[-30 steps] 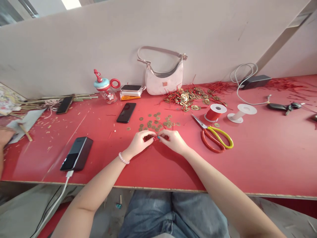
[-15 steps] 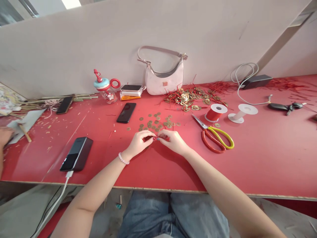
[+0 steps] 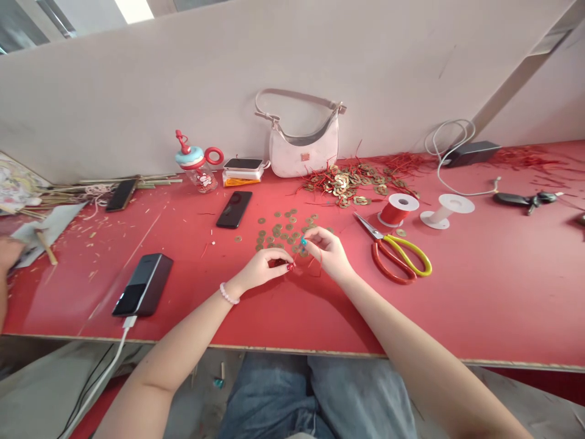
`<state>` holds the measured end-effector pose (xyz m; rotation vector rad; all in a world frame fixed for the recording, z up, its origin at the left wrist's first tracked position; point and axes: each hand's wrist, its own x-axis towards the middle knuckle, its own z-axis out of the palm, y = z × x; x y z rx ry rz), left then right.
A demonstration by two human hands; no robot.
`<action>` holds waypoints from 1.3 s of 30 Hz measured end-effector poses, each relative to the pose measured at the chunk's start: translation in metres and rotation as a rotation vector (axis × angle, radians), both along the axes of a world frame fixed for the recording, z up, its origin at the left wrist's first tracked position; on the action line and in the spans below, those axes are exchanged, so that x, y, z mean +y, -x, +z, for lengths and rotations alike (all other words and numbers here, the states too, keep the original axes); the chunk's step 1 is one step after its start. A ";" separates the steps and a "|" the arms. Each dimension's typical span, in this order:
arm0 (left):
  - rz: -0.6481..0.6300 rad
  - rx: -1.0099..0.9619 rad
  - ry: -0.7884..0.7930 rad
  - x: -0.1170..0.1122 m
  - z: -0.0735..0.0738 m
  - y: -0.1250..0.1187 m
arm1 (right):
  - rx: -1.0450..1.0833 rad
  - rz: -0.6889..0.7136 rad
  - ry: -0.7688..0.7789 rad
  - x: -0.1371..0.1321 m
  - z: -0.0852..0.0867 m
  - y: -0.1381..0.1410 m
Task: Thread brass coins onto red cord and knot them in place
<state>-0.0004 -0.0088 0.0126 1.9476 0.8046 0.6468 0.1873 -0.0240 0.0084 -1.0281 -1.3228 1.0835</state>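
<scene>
Over the red tabletop, my left hand (image 3: pixel 262 267) pinches a thin red string (image 3: pixel 320 262) between thumb and forefinger. My right hand (image 3: pixel 329 251), a little higher and to the right, also has its fingertips closed on the string, and a piece of it dangles below. Whether a coin is at the fingertips is too small to make out. Several loose brass coins (image 3: pixel 276 231) with holes lie flat just beyond both hands. To the right of my right hand are scissors (image 3: pixel 397 259) with red and yellow handles.
Behind the scissors stand a spool of red string (image 3: pixel 393 213) and a bare white spool (image 3: pixel 442 213). Coins tied with red string (image 3: pixel 342 180) are heaped before a pink handbag (image 3: pixel 292 155). Phones, a cup (image 3: pixel 201 177) and a power bank (image 3: pixel 142 285) lie leftward. Another person's hand (image 3: pixel 9 253) is far left.
My hands have moved apart: the right has gone up and right, the left slightly down. The string between them now shows. The view has shifted slightly.
</scene>
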 end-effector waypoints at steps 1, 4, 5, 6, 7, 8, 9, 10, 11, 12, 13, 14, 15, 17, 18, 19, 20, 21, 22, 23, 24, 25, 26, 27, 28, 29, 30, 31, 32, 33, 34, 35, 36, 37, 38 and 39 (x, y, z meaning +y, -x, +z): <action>-0.009 -0.031 0.021 0.000 0.000 0.001 | 0.034 -0.017 0.025 0.001 0.000 0.000; 0.005 -0.153 0.049 -0.001 0.001 0.002 | 0.046 -0.057 0.068 0.005 -0.002 -0.001; 0.014 -0.197 0.064 -0.002 0.001 0.002 | 0.010 -0.065 0.063 0.005 -0.004 -0.001; 0.031 -0.239 0.085 -0.002 0.001 0.002 | -0.055 -0.068 0.043 0.005 -0.006 0.000; 0.059 -0.278 0.108 -0.002 0.000 0.002 | -0.147 -0.062 0.008 0.004 -0.008 0.001; 0.096 -0.312 0.131 -0.002 -0.001 0.001 | -0.259 -0.035 -0.046 0.002 -0.009 0.002; 0.143 -0.338 0.148 -0.002 -0.001 0.001 | -0.379 0.015 -0.114 0.000 -0.010 0.003; 0.195 -0.354 0.155 -0.002 -0.002 0.000 | -0.492 0.084 -0.189 -0.002 -0.011 0.004; 0.243 -0.360 0.154 -0.002 -0.002 -0.001 | -0.587 0.164 -0.263 -0.004 -0.011 0.006; 0.281 -0.356 0.147 -0.002 -0.003 -0.002 | -0.658 0.241 -0.333 -0.007 -0.010 0.007; 0.310 -0.342 0.138 -0.002 -0.002 -0.002 | -0.705 0.301 -0.393 -0.008 -0.009 0.008; 0.333 -0.322 0.127 -0.002 -0.002 -0.003 | -0.738 0.332 -0.437 -0.010 -0.008 0.009; 0.352 -0.299 0.117 -0.001 -0.002 -0.004 | -0.760 0.337 -0.466 -0.011 -0.007 0.009; 0.395 -0.256 0.101 0.000 -0.003 -0.004 | -0.777 0.302 -0.485 -0.013 -0.006 0.009; 0.421 -0.239 0.098 0.001 -0.003 -0.005 | -0.764 0.276 -0.472 -0.013 -0.006 0.009; 0.450 -0.221 0.098 0.002 -0.004 -0.004 | -0.736 0.255 -0.447 -0.014 -0.005 0.008; 0.478 -0.205 0.105 0.003 -0.006 -0.004 | -0.695 0.240 -0.418 -0.015 -0.005 0.008; 0.505 -0.194 0.117 0.005 -0.007 -0.004 | -0.643 0.230 -0.388 -0.015 -0.005 0.007; 0.532 -0.187 0.134 0.006 -0.008 -0.003 | -0.588 0.223 -0.360 -0.016 -0.004 0.007; 0.556 -0.183 0.153 0.007 -0.009 -0.003 | -0.532 0.219 -0.334 -0.017 -0.003 0.007; 0.576 -0.184 0.173 0.008 -0.010 -0.003 | -0.471 0.220 -0.303 -0.017 -0.002 0.007; 0.590 -0.191 0.191 0.009 -0.010 -0.003 | -0.401 0.223 -0.262 -0.017 -0.001 0.006; 0.603 -0.204 0.208 0.009 -0.010 -0.003 | -0.324 0.225 -0.211 -0.017 0.001 0.006; 0.617 -0.221 0.222 0.010 -0.010 -0.003 | -0.241 0.224 -0.155 -0.016 0.002 0.005; 0.631 -0.237 0.235 0.010 -0.010 -0.004 | -0.155 0.220 -0.099 -0.014 0.003 0.004; 0.647 -0.251 0.246 0.010 -0.010 -0.004 | -0.065 0.212 -0.050 -0.013 0.004 0.002; 0.667 -0.258 0.256 0.010 -0.009 -0.004 | 0.027 0.197 -0.010 -0.011 0.005 0.000; 0.686 -0.259 0.266 0.010 -0.009 -0.004 | 0.123 0.183 0.026 -0.008 0.006 -0.002; 0.699 -0.259 0.274 0.011 -0.008 -0.004 | 0.223 0.172 0.060 -0.006 0.006 -0.004; 0.708 -0.260 0.279 0.011 -0.008 -0.004 | 0.325 0.162 0.093 -0.005 0.007 -0.006; 0.714 -0.264 0.282 0.012 -0.008 -0.004 | 0.422 0.154 0.124 -0.003 0.007 -0.009; 0.719 -0.268 0.283 0.012 -0.008 -0.004 | 0.513 0.145 0.149 -0.002 0.007 -0.011; 0.722 -0.268 0.281 0.012 -0.009 -0.004 | 0.590 0.137 0.169 -0.001 0.008 -0.014; 0.724 -0.265 0.275 0.013 -0.009 -0.003 | 0.652 0.128 0.180 0.000 0.008 -0.016; 0.724 -0.258 0.267 0.013 -0.010 -0.003 | 0.694 0.122 0.186 0.000 0.008 -0.018; 0.720 -0.250 0.256 0.014 -0.011 -0.002 | 0.712 0.121 0.190 0.000 0.008 -0.019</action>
